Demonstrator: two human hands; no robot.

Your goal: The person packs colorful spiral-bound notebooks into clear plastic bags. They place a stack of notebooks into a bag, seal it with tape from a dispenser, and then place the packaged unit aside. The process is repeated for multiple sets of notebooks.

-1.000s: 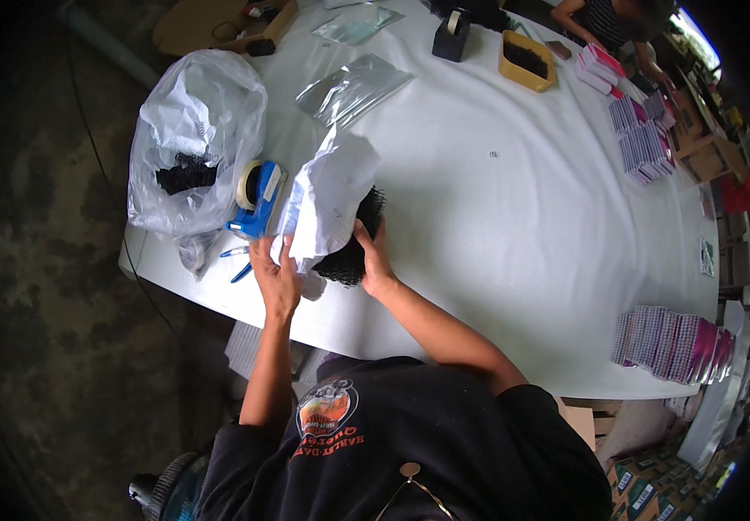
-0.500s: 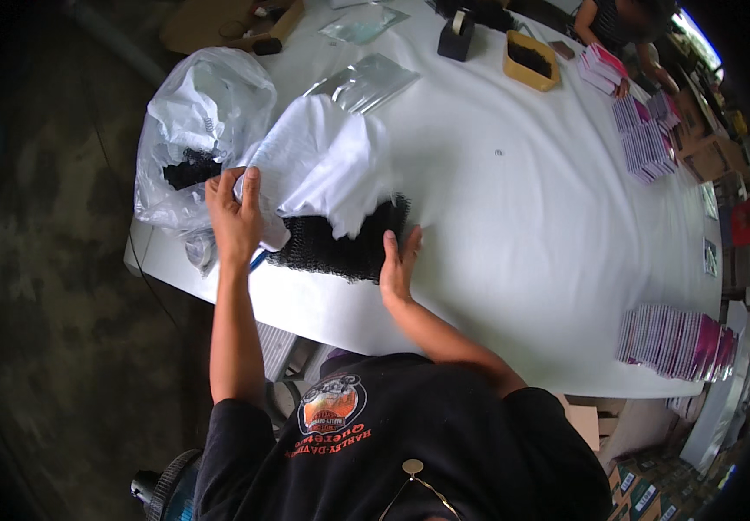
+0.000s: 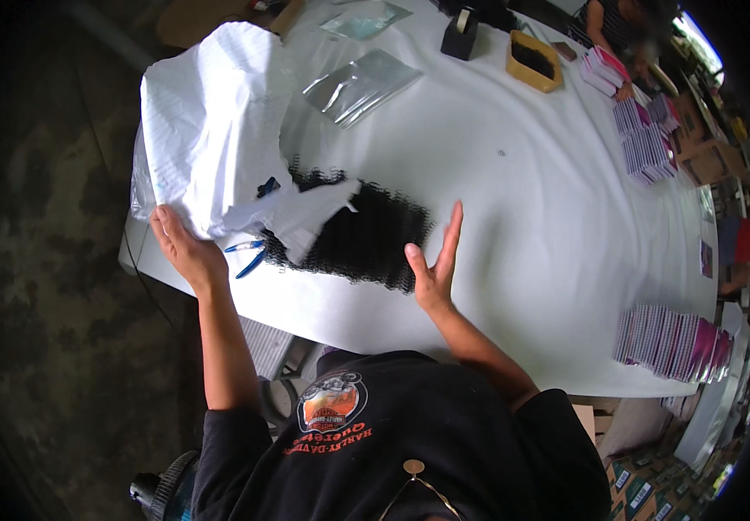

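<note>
My left hand (image 3: 188,259) pinches the lower edge of a large creased white paper sheet (image 3: 214,130), lifted over the table's left side. A ragged piece of the paper trails right, across a flat batch of black spiral binding coils (image 3: 379,234). Beside the right end of the coils my right hand (image 3: 436,271) is open, thumb and fingers apart, with nothing in it. Blue-handled pliers (image 3: 253,260) lie at the coils' left end, partly under the paper. Behind the sheet, most of a clear plastic bag (image 3: 141,187) is hidden.
Clear plastic sleeves (image 3: 362,87) lie farther back on the white-covered table (image 3: 548,252). Beyond are a black tape dispenser (image 3: 459,36) and a yellow tray (image 3: 527,76) of black coils. Stacked spiral notebooks (image 3: 674,343) line the right side; another person (image 3: 605,30) works at the far right.
My left hand has swung the paper left and up over the plastic bag, uncovering more coils and the pliers. My right hand has moved right, away from the coils.
</note>
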